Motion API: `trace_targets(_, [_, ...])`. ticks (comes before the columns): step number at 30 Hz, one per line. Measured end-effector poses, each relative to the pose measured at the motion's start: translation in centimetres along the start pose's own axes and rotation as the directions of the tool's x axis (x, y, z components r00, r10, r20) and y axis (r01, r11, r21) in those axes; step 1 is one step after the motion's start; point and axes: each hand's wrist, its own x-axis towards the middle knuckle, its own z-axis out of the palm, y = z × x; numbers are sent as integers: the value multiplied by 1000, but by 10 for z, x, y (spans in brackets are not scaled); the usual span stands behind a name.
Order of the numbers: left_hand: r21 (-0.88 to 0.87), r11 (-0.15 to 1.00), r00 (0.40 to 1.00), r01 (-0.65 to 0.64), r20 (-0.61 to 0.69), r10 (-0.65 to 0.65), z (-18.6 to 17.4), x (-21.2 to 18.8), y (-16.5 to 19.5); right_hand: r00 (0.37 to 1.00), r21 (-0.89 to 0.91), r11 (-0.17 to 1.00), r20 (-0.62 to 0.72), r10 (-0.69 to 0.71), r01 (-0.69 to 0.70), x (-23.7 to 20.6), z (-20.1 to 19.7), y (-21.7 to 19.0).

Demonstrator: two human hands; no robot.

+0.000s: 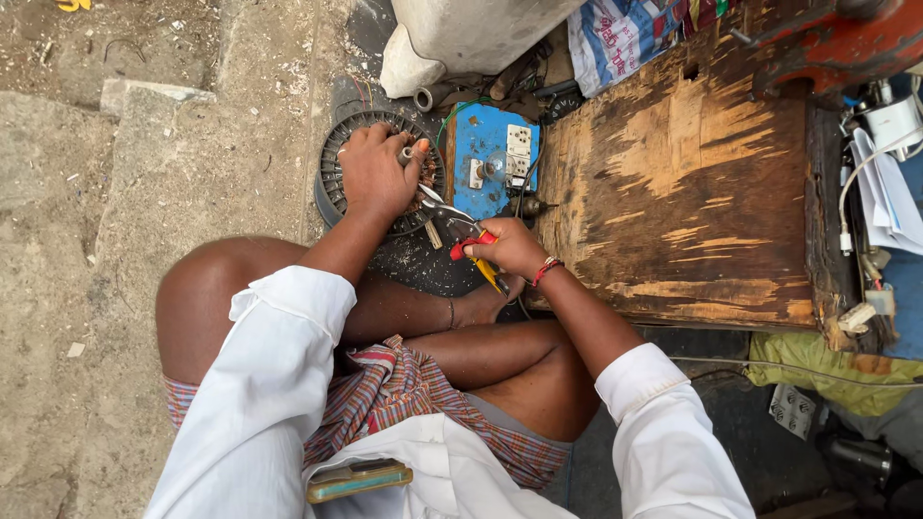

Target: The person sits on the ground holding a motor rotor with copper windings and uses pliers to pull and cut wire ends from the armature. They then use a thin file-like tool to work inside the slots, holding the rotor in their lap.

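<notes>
A round dark motor stator (pixel 336 163) with copper windings lies on the ground in front of my crossed legs. My left hand (pixel 377 173) presses down on top of it, fingers curled over the windings. My right hand (pixel 508 248) grips a pair of pliers (pixel 460 231) with red and yellow handles. The plier jaws point toward the stator's right side, just beside my left thumb.
A blue switchboard (pixel 500 149) with sockets lies just beyond the stator. A worn wooden box (pixel 683 192) stands to the right, with cables and papers (pixel 889 192) past it. A white sack (pixel 461 38) is at the top. Bare concrete ground (pixel 144 192) lies left.
</notes>
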Motion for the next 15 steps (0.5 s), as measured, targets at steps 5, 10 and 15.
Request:
trace_targets(5, [4, 999, 997, 40, 66, -40, 1, 1, 0, 861, -637, 708, -132, -492, 306, -20, 1, -21])
trace_targets(10, [6, 1000, 1000, -5, -18, 5, 2, 1, -1, 847, -798, 544, -82, -525, 259, -26, -4, -41])
trace_targets(15, [-7, 999, 999, 45, 31, -44, 3, 2, 0, 852, -816, 517, -59, -521, 260, -24, -9, -47])
